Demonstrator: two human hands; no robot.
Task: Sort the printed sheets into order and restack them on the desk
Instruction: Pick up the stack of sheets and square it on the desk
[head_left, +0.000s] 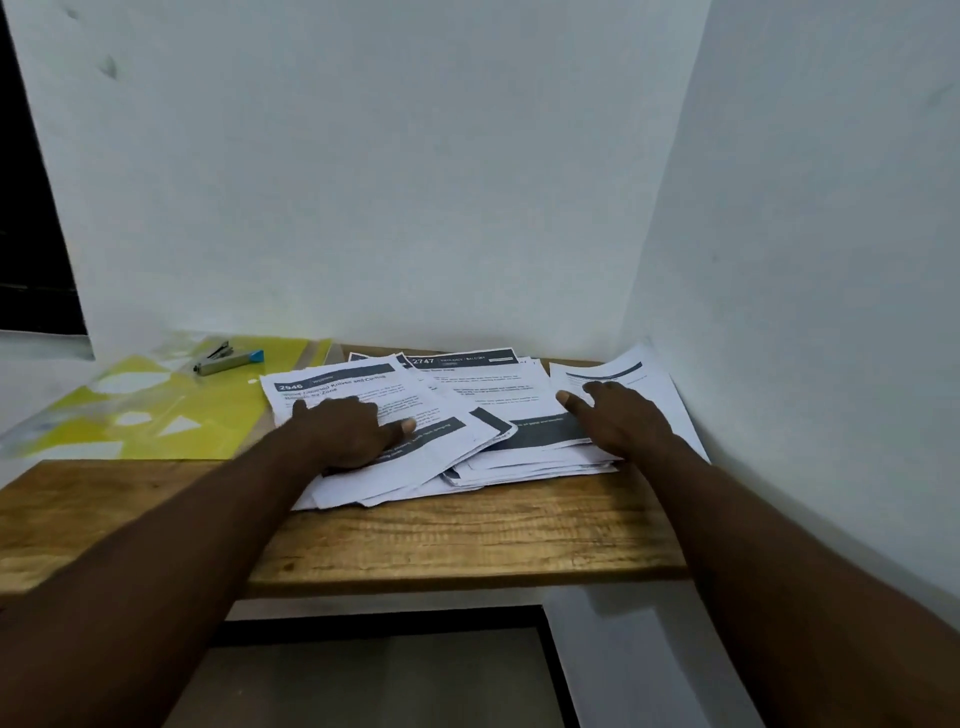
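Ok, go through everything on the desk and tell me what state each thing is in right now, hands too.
Left hand: palm down, resting on sheet 2946.
Right hand: palm down, resting on the rightmost sheets.
Printed sheets: spread out, overlapping, not squared into a stack.
Stapler: lying on the yellow folder, untouched.
Yellow folder: flat, left of the sheets.

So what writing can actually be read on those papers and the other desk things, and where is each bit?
"2946": dark header of the left sheet.
"Knives and Cutting ... by Zone": its title, other words blurred.
"2747": header of the middle sheet; words beside it blurred.
Body print, the right sheet and the stapler: nothing readable.
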